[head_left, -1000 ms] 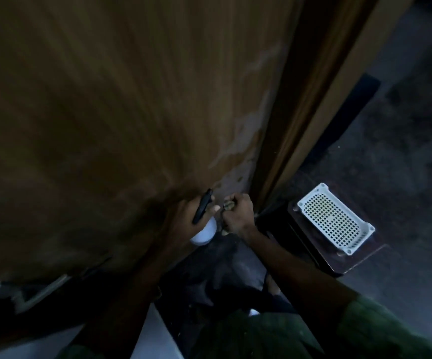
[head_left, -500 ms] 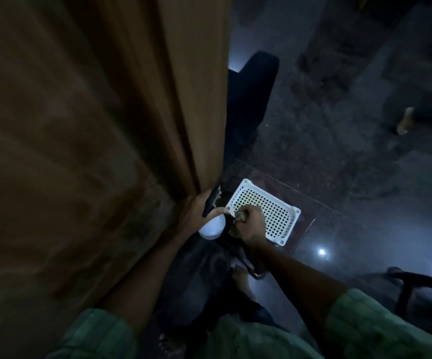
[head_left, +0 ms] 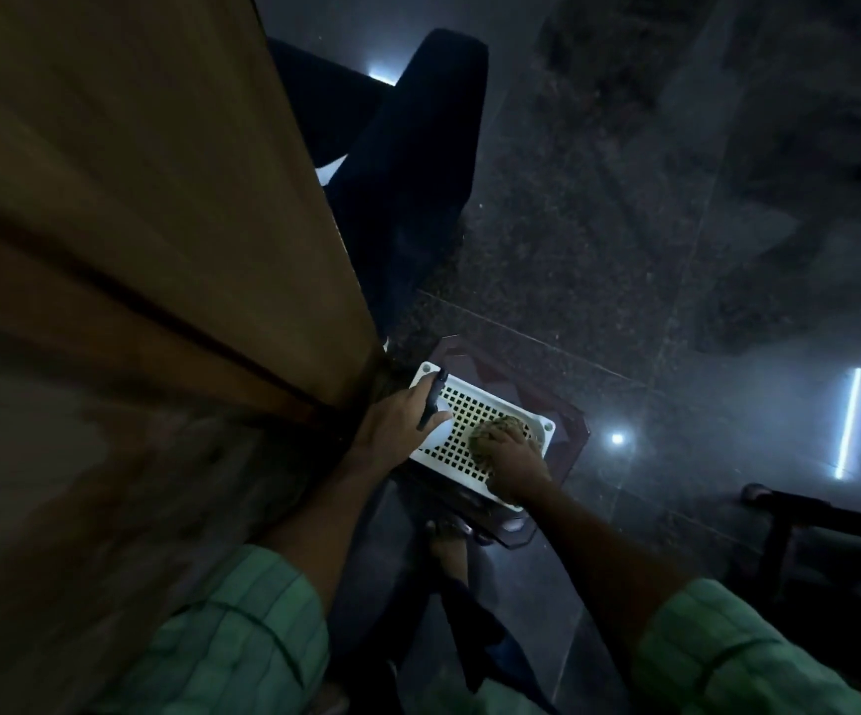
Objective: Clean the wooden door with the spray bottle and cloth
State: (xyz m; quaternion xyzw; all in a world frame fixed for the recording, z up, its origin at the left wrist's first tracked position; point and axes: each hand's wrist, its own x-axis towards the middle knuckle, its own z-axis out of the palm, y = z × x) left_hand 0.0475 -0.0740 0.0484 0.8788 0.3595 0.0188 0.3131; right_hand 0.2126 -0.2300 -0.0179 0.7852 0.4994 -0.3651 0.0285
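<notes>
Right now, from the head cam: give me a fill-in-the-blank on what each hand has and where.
1. The left hand grips the ____ bottle.
2. The right hand holds the bunched ____ over the white basket.
3. The basket's floor is a grid of ____.
4. The wooden door lies on the person's ____ side.

Missing words: spray; cloth; holes; left

I see the door (head_left: 124,240), brown wood w/ a dark vertical groove, filling the left. Bottle (head_left: 437,429), white body w/ black trigger, is gripped over a white basket (head_left: 547,424). Cloth (head_left: 496,435), bunched, mottled brownish, is held just right of it.
</notes>
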